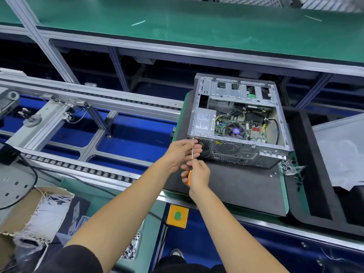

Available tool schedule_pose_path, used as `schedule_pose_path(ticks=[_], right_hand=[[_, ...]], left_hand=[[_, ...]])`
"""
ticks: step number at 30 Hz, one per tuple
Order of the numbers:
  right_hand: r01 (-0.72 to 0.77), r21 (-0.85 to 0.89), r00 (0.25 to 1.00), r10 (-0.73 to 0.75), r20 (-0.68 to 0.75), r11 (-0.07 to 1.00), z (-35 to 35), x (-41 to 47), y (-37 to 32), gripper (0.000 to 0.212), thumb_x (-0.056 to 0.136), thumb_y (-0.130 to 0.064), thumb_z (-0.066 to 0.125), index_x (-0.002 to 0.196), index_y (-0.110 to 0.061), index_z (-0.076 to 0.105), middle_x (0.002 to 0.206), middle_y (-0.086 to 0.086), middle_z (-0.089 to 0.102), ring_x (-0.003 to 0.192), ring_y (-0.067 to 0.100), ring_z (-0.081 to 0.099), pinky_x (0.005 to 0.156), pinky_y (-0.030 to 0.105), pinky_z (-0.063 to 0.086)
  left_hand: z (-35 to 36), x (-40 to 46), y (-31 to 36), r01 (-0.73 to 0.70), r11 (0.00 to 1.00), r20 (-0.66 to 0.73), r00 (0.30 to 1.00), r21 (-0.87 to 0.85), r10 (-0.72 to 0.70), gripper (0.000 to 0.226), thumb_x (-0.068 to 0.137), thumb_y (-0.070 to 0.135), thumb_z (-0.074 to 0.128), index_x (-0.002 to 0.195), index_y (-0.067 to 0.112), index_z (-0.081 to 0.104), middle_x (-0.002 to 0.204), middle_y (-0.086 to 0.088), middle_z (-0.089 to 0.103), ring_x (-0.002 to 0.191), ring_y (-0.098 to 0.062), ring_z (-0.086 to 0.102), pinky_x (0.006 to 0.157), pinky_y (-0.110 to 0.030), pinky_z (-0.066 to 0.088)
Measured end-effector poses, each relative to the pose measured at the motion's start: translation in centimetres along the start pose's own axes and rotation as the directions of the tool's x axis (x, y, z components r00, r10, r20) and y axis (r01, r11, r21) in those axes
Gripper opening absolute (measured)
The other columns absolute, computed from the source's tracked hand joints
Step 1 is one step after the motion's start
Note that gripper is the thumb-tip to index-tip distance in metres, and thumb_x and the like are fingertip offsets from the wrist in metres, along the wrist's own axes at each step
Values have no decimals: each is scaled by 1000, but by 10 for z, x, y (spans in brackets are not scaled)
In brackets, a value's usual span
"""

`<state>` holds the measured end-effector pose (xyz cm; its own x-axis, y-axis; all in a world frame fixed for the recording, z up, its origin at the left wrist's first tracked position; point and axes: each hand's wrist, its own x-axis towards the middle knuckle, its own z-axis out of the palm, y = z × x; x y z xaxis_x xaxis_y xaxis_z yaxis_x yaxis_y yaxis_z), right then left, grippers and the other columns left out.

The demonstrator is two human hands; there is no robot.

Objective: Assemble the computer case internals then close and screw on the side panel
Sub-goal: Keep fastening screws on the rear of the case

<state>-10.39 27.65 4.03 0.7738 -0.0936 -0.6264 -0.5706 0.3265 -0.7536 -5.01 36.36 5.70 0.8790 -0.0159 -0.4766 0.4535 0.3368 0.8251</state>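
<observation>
Orange-handled screwdriver (pixel 191 162) gripped in right hand (pixel 198 175), fingers curled round the handle; left hand (pixel 182 152) pinches the steel shaft. Tip sits at rear upper-left corner of computer case (pixel 239 123). Case lies on its side, open, on dark foam mat (pixel 236 186); side panel (pixel 342 146) lies just right

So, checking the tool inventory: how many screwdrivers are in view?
1: the screwdriver, held by both hands at the computer case's near-left corner. Others may be hidden.
</observation>
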Motion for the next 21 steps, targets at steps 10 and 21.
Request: schedule_pose_path(ticks=[10, 21], right_hand=[[-60, -19, 998, 60, -1, 998, 4, 1, 1, 18, 95, -19, 51, 93, -4, 60, 63, 12, 71, 40, 21, 56, 39, 21, 37], [-53, -63, 999, 53, -4, 997, 5, -1, 8, 9, 93, -16, 57, 88, -8, 59, 60, 2, 67, 44, 15, 59, 42, 21, 41]], left_hand=[[2, 1, 5, 4, 999, -104, 995, 47, 1, 15, 97, 8, 66, 111, 1, 65, 99, -15, 77, 88, -20, 77, 70, -28, 61], [3, 1, 4, -75, 995, -192, 978, 60, 85, 46, 86, -5, 76, 103, 14, 37, 84, -16, 77, 79, -28, 78, 63, -37, 63]])
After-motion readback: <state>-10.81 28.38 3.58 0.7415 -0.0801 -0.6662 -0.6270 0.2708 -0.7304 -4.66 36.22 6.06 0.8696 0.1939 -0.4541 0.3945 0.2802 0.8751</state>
